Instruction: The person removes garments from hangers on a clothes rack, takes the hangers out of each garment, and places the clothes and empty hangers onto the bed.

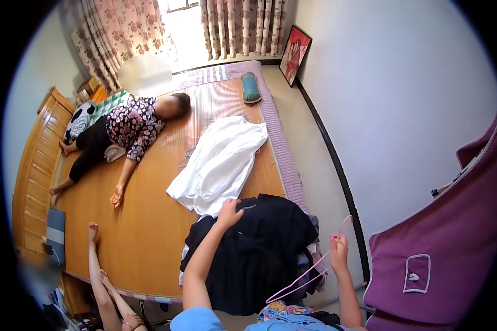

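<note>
My right hand (339, 251) is closed around the neck of a pink clothes hanger (297, 283). Its hook points up above my fingers, and its long end slopes down to the left, in front of the black clothing. Over the upper left part of a black garment (248, 243) is my left hand (230, 213), fingers apart and slightly curled, with nothing visible in it. I cannot tell whether it touches the cloth. Just beyond that hand a white shirt (221, 160) lies spread out on the bed mat, its near edge close to the black garment.
A person (135, 129) in a flowered top lies on the bed mat (143, 231) at the left. Another person's bare legs (102, 287) reach over the near edge. More hangers (189, 151) lie beside the shirt. A green pillow (250, 88) is far right; purple fabric (425, 248) stands at right.
</note>
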A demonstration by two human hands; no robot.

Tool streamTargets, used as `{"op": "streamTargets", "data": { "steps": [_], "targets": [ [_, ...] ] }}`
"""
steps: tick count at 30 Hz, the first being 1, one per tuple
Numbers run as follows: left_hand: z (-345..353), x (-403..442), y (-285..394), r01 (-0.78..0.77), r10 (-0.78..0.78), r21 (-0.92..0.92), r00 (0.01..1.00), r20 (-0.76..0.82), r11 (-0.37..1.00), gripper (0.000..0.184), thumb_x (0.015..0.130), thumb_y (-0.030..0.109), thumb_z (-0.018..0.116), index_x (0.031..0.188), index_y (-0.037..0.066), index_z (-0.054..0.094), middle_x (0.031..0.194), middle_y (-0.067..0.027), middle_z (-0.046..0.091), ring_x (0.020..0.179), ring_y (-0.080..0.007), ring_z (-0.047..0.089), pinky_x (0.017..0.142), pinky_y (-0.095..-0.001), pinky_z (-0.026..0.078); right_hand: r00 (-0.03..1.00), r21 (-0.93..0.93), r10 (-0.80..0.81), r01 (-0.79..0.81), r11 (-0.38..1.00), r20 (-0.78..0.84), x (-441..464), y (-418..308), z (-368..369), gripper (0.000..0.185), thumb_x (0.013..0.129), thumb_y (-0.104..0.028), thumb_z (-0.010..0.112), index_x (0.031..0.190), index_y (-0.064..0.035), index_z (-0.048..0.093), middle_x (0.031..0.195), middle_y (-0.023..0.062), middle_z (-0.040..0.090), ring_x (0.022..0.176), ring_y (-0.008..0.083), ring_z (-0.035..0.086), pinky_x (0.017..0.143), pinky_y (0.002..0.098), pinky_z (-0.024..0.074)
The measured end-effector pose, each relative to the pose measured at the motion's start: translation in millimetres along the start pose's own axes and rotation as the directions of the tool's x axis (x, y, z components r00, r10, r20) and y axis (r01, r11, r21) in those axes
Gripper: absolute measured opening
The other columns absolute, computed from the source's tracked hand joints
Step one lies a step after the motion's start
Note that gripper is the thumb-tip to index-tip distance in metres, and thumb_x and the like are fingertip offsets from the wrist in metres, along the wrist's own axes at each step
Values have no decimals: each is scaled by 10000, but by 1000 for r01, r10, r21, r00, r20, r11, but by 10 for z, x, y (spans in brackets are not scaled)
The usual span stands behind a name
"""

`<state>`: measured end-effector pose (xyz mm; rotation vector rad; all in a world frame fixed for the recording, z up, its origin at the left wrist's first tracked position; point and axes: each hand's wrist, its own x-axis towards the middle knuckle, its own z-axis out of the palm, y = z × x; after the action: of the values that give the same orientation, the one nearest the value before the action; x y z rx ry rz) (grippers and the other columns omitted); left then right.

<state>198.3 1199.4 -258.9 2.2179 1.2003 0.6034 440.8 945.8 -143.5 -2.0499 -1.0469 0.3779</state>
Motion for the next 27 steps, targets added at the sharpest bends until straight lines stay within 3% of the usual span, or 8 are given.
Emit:
{"op": "streamTargets", "data": {
  "steps": [3, 11, 13, 15, 18, 22, 25, 27],
  "targets": [
    [78, -153, -513, 160, -144, 140, 982, -121, 977, 354, 594, 222, 611, 870, 22, 516, 915, -166, 475, 887, -304, 439, 756, -360, 370, 982, 90, 162, -171, 981, 99, 121, -21, 291, 273, 774, -240, 423, 714, 23, 461, 707, 134, 456, 682, 256, 432, 617, 342, 343],
    [471, 1025, -1518, 657, -620, 313, 753, -220, 686, 1020, 405, 456, 704, 1222, 123, 192, 1274, -191, 45, 1162, -393, -14, 828, -619, 131, 988, -101, -88, 101, 990, 130, -92, 645, 1031, 308, 792, -240, 370, 741, 20, 528, 688, 154, 506, 650, 282, 473, 623, 344, 367],
    [603, 1134, -1650, 704, -692, 272, 705, -158, 655, 1123, 346, 452, 726, 1238, 129, 124, 1279, -195, 27, 1159, -404, 9, 835, -614, 132, 858, -286, 298, -188, 940, 417, -60, 693, 866, 311, 803, -227, 355, 745, 31, 520, 802, 176, 469, 744, 282, 465, 645, 342, 366],
    [783, 1099, -1652, 717, -722, 337, 679, -137, 610, 971, 419, 397, 716, 1204, 118, 217, 1249, -171, 158, 1119, -404, 181, 807, -581, 223, 922, -124, 123, -82, 989, 368, -90, 879, 809, 295, 805, -201, 348, 765, 33, 523, 802, 185, 482, 747, 289, 469, 627, 334, 369],
    [1434, 958, -2306, 589, -595, 423, 793, -135, 689, 622, 537, 284, 660, 1061, 99, 380, 1069, -131, 403, 948, -330, 429, 723, -508, 317, 890, -358, 316, -193, 913, 327, 64, 745, 734, 263, 795, -170, 357, 817, 24, 534, 875, 196, 497, 808, 304, 468, 695, 354, 359],
    [1025, 958, -2182, 501, -428, 292, 859, -281, 815, 148, 654, 124, 482, 794, 79, 462, 710, -123, 535, 657, -294, 540, 614, -434, 383, 955, -475, 140, 1, 880, 261, 136, 653, 680, 232, 782, -140, 360, 844, 22, 513, 864, 178, 503, 790, 297, 469, 714, 363, 355],
    [172, 1333, -1842, 531, -490, 34, 803, -339, 846, 191, 641, 121, 412, 799, 26, 462, 705, -230, 530, 677, -385, 508, 628, -463, 384, 974, -294, 109, -46, 955, 201, 30, 1031, 686, 206, 743, -198, 461, 756, 2, 509, 817, 127, 466, 816, 256, 421, 713, 333, 330],
    [-529, 1656, -1524, 235, -198, 0, 818, -540, 972, 257, 652, 172, 436, 861, 26, 472, 709, -222, 529, 681, -388, 501, 613, -460, 386, 968, -237, 149, -99, 967, 202, 48, 858, 722, 222, 750, -210, 456, 759, 7, 505, 811, 127, 467, 806, 260, 424, 711, 334, 334]
  ]
}}
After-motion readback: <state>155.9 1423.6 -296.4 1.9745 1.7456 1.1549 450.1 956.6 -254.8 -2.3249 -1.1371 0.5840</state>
